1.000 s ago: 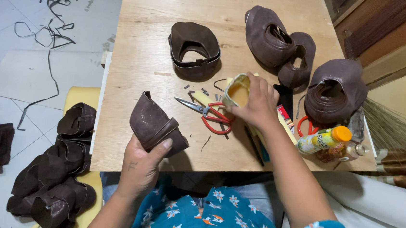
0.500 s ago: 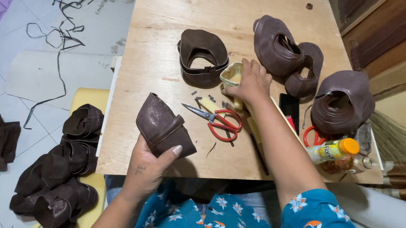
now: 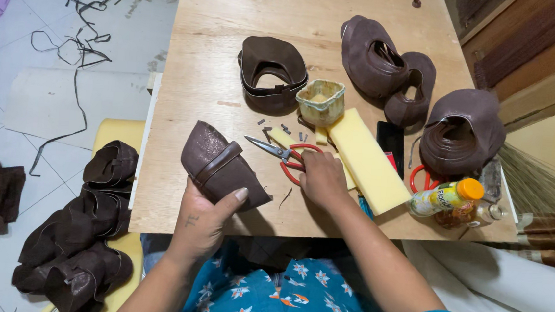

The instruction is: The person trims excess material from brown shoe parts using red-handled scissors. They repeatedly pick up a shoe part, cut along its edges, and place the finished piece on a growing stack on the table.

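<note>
Within left hand (image 3: 203, 219), folded brown leather piece (image 3: 220, 168)

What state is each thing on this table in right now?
Left hand: gripping a folded brown leather piece above the table edge.
Right hand: resting on red-handled scissors.
Red-handled scissors: flat on the table, blades shut.
Small glazed pot: upright, open.
Yellow-capped plastic bottle: lying down, capped.

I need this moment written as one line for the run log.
left hand: holds brown leather piece | right hand: on red-handled scissors | nearby: yellow foam block, small cup | surface: plywood table
</note>
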